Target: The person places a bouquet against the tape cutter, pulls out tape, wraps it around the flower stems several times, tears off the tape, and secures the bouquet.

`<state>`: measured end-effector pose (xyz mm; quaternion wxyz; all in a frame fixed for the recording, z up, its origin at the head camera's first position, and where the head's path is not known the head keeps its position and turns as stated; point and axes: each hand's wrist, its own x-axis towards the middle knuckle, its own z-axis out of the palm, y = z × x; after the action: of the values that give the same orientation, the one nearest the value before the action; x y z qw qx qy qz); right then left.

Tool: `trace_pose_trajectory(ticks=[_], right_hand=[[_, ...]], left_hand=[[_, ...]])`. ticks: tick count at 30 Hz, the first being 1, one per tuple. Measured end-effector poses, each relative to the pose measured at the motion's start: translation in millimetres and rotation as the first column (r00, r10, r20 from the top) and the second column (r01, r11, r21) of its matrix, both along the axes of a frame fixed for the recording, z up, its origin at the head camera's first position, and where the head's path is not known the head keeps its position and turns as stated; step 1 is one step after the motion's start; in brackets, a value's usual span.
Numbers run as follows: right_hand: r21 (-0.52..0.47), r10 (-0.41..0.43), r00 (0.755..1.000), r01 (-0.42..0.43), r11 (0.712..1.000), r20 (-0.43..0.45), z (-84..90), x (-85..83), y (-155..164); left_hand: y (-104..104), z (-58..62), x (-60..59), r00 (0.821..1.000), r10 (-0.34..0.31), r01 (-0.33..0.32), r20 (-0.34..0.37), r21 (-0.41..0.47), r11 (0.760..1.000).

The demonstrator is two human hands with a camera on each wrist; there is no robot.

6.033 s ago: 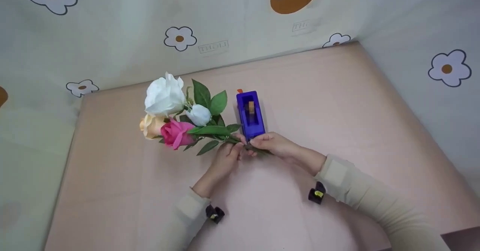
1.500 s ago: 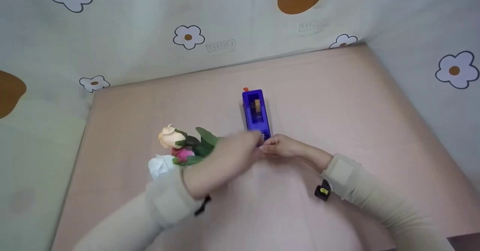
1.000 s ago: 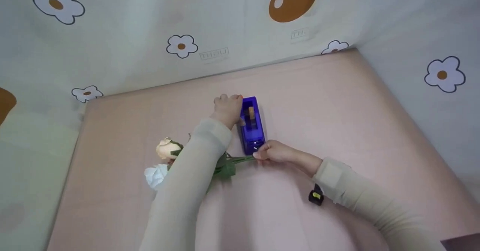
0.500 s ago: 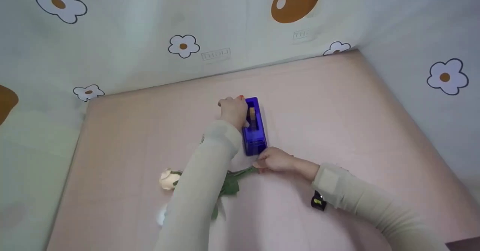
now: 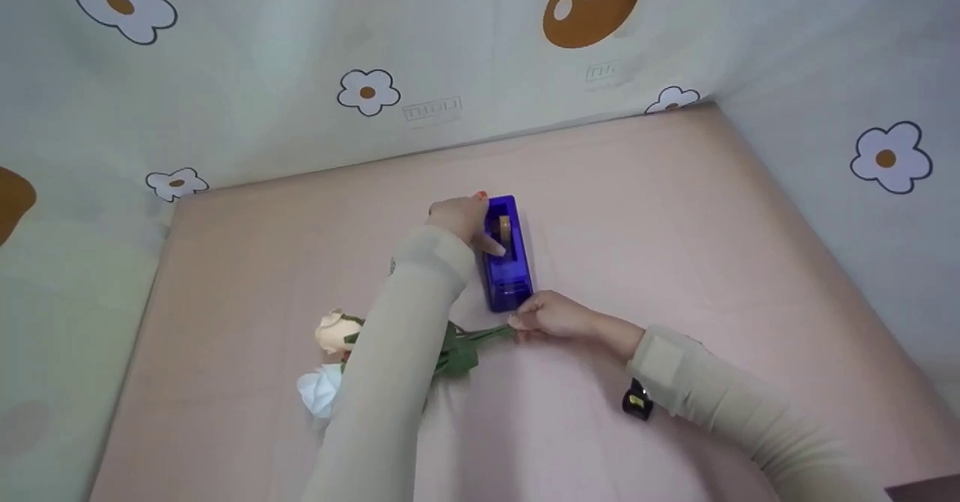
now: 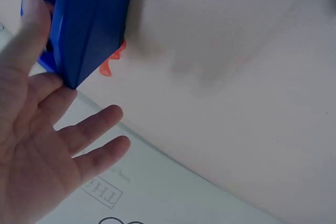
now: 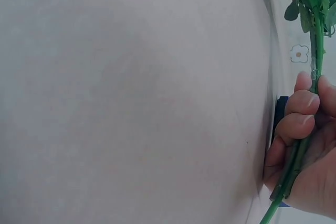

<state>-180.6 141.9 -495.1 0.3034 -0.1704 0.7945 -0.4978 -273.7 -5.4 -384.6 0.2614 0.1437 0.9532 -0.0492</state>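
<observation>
A person's left hand (image 5: 459, 218) reaches across a pink table (image 5: 675, 209) to the far end of a blue tape dispenser (image 5: 506, 254), its thumb laid against one side of the dispenser and its fingers (image 6: 100, 124) spread loosely beside the other, clasping nothing in the left wrist view. A small orange tab (image 6: 111, 62) shows at the dispenser's far corner, and a brownish tape roll (image 5: 504, 228) sits in its slot. The right hand (image 5: 553, 316), just beside the near end of the dispenser, curls its fingers (image 7: 296, 114) round the green stems (image 7: 310, 108) of a bunch of artificial flowers, holding them firmly (the stem ends poke out below the palm in the right wrist view). The bunch lies on the table to the left of that hand, partly hidden under the left forearm: a peach rose (image 5: 334, 331) and a white rose (image 5: 319, 391) show past the cream sleeve (image 5: 390, 352), with green leaves (image 5: 459, 353) nearer the grip. A small black clip with a yellow spot (image 5: 637, 401) hangs at the right wrist. Pale sheeting printed with white flowers (image 5: 366, 92) and brown ovals (image 5: 592, 10) walls in the table on three sides.
</observation>
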Motion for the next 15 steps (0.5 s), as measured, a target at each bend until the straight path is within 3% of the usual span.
trace_pose_trajectory(ticks=[3,8,11,15], right_hand=[[-0.007,-0.006,1.000,0.006,1.000,-0.001,0.6,0.3,1.1],[-0.016,-0.002,1.000,0.003,1.000,0.008,1.0,-0.7,2.1],[-0.024,0.013,1.000,-0.013,1.000,0.005,1.1,-1.0,2.8],[-0.043,0.018,1.000,-0.018,0.999,-0.002,-1.0,-1.3,3.9]], left_hand=[[4.8,-1.1,1.9,1.000,0.026,-0.025,0.011,-0.021,0.999],[13.7,-8.9,2.8,0.997,-0.016,0.011,-0.070,-0.072,0.997],[14.1,-13.4,2.7,0.993,-0.027,0.021,-0.118,-0.050,0.999],[9.4,-16.2,0.7,0.991,0.022,-0.020,-0.133,0.019,1.000]])
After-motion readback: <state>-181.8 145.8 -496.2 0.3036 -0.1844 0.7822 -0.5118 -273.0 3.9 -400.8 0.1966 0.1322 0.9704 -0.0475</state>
